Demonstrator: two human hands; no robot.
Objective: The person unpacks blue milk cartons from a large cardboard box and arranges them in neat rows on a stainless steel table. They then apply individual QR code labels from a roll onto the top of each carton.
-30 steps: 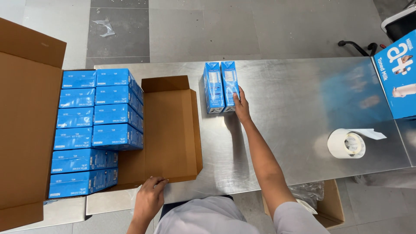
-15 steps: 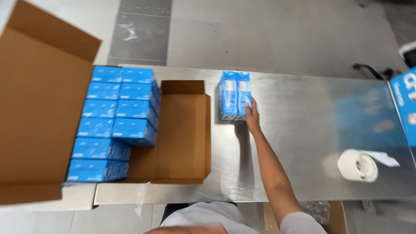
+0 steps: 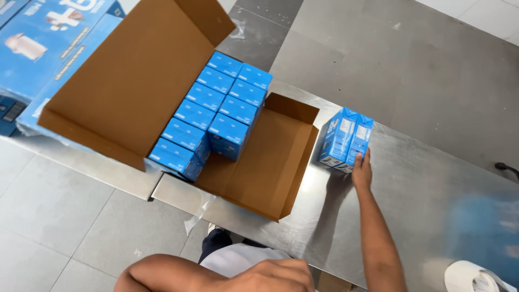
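Observation:
Two blue drink cartons (image 3: 343, 138) stand side by side on the steel table (image 3: 432, 189), just right of an open cardboard box (image 3: 270, 167). My right hand (image 3: 361, 172) reaches out with its fingers against the near side of the right carton, gripping the pair. In the left half of the box lie several rows of the same blue cartons (image 3: 216, 116); its right half shows bare cardboard. My left hand (image 3: 275, 274) is at the bottom edge, close to my body, fingers curled and holding nothing.
The box's big lid flap (image 3: 135, 75) stands up on the left. Behind it are large blue printed boxes (image 3: 48, 38). A roll of white tape (image 3: 470, 278) lies at the table's lower right, and a black cable (image 3: 508, 168) at the right edge.
The view has swung left and tilted. My left hand has come off the box's front edge and back toward my body. My right hand stays on the two cartons.

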